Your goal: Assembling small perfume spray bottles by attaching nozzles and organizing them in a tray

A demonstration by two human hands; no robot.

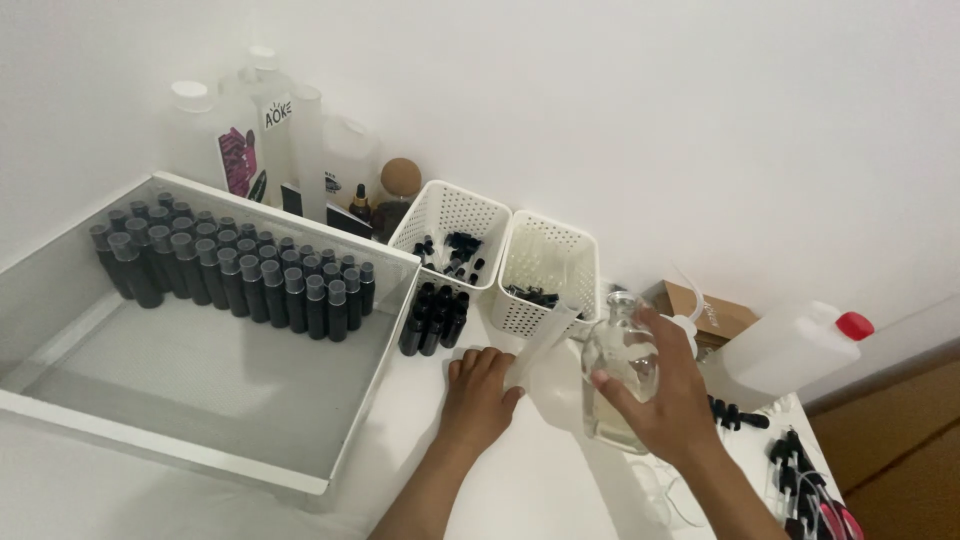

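Tray [60,345], left half of the tabletop: white frame, flat grey floor, shallow. Rows of small dark bottles [235,270] with grey caps stand upright along its far wall; the near part of the floor is bare. By the look of it, those are the capped, finished ones.

Far left corner: big translucent plastic jugs [250,130], white caps.

Just outside the tray's right wall: a cluster of black bottles [435,318], upright, apparently not yet put in the tray.

Behind them, two white perforated baskets [500,250] holding loose small black parts.

Left hand [480,392]: flat on the tabletop, fingers pinning a white paper strip [540,345], rolled like a funnel.

Right hand [665,395]: wrapped around a clear glass bottle [620,365], held tilted near the tabletop's middle, pale liquid inside.

Right edge: white jerrycan [790,345], red cap, on its side; more black parts [790,465] at the near right corner.
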